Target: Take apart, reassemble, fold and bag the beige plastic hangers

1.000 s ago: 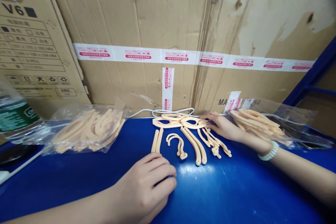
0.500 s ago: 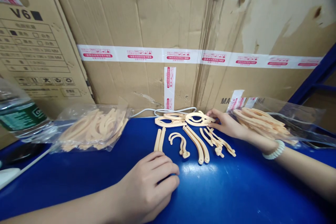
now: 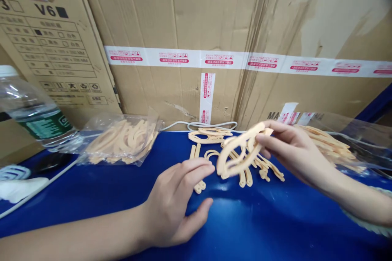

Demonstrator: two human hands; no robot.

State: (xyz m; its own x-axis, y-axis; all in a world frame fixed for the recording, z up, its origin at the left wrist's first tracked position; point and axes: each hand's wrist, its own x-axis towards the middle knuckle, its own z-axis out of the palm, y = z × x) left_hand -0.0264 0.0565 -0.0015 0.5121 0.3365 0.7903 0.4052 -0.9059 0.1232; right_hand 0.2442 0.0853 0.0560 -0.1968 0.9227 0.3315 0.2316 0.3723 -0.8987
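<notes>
Tall cardboard boxes (image 3: 190, 28) walled off the far side of the workplace, their worn faces crossed by a band of white tape with red print (image 3: 232, 59), and a dark blue post showed at the far right edge. Below them ran the glossy blue table (image 3: 263, 228), on which everything lay. On its left side a clear plastic bottle (image 3: 33, 110) lay tilted beside a clear bag of peach-coloured plastic parts (image 3: 122, 140); a second clear bag of similar parts (image 3: 333, 147) sat at the right, behind the right wrist, and a white cable (image 3: 211, 124) looped along the foot of the boxes. Between the bags, loose parts (image 3: 211, 136) were set out in a group: ring-shaped frames at the back, straight and hooked strips nearer the person. Judging from this, the work was at an early stage, for only one piece was in hand, the other pieces lay separate on the table and both bags looked well filled. The right hand (image 3: 294, 151) pinched a ring-shaped frame (image 3: 237, 155) by its far end between thumb and fingers, holding it tilted above the loose strips. The left hand (image 3: 177, 202) was open and held nothing, fingers stretched toward that frame, fingertips near a strip but not clearly touching it.
</notes>
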